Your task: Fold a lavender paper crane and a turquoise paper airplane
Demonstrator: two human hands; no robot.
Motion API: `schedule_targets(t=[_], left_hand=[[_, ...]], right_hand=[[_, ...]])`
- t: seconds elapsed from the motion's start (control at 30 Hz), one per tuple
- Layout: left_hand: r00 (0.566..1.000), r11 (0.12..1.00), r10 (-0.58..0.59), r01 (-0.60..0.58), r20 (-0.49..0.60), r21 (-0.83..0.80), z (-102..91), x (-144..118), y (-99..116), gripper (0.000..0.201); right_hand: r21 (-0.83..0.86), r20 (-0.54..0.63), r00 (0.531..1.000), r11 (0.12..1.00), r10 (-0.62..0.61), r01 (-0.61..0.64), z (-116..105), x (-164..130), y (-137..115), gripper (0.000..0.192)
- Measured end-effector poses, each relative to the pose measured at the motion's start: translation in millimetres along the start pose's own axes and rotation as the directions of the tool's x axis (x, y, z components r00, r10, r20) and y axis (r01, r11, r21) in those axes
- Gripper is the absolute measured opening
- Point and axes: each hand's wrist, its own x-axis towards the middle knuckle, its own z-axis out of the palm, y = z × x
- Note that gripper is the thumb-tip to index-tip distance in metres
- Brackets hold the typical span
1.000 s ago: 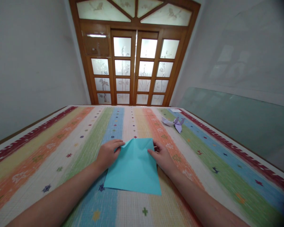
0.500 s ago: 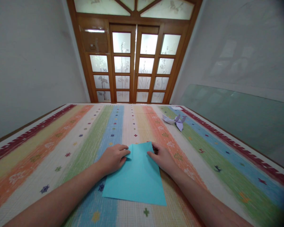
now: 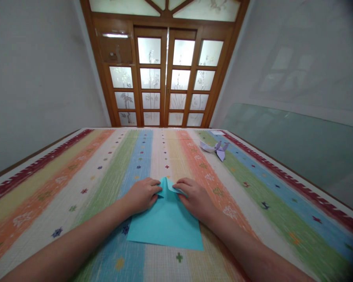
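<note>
Since the earlier frame, both far corners of the turquoise paper (image 3: pixel 164 219) have been drawn inward to a peak. Left hand (image 3: pixel 141 196) and right hand (image 3: pixel 194 197) pinch those flaps; the sheet lies flat on the striped desk (image 3: pixel 76 184), the fold appearing under way.

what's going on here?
A person is working a turquoise paper sheet on a striped mat. The left hand and right hand press on its far corners, which are folded in toward the middle so the far edge comes to a peak. The near edge lies flat. A folded lilac paper figure sits farther off to the right, untouched.
</note>
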Motion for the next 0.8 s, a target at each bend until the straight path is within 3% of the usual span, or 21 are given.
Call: schedule_targets(t=[0.17, 0.33, 0.5, 0.63, 0.8], left_hand=[[0.999, 0.997, 0.01, -0.008, 0.039, -0.07, -17.1, 7.9, 0.9, 0.025], [0.998, 0.995, -0.041, 0.045, 0.047, -0.085, -25.6, 5.3, 0.4, 0.023], [0.998, 0.998, -0.049, 0.051, 0.036, -0.044, -15.7, -5.2, 8.0, 0.025], [1.0, 1.0, -0.025, 0.025, 0.016, -0.017, -7.2, -13.4, 13.5, 0.026], [0.999, 1.0, 0.013, -0.014, -0.043, -0.016, -0.9, -21.9, 14.7, 0.027]], right_hand=[[-0.094, 0.004, 0.996, 0.992, 0.09, -0.09, -10.3, 9.7, -11.2, 0.012], [-0.221, 0.032, 0.98, 0.958, 0.195, -0.183, -17.3, 19.0, -0.3, 0.017], [-0.196, 0.014, 0.987, 0.969, 0.157, -0.151, -8.6, 15.6, 12.9, 0.004], [-0.167, -0.007, 0.989, 0.975, 0.148, -0.147, 3.2, 9.9, 18.9, 0.01], [-0.136, 0.1, 0.994, 0.989, -0.038, 0.051, 6.8, 4.6, 19.3, 0.023]])
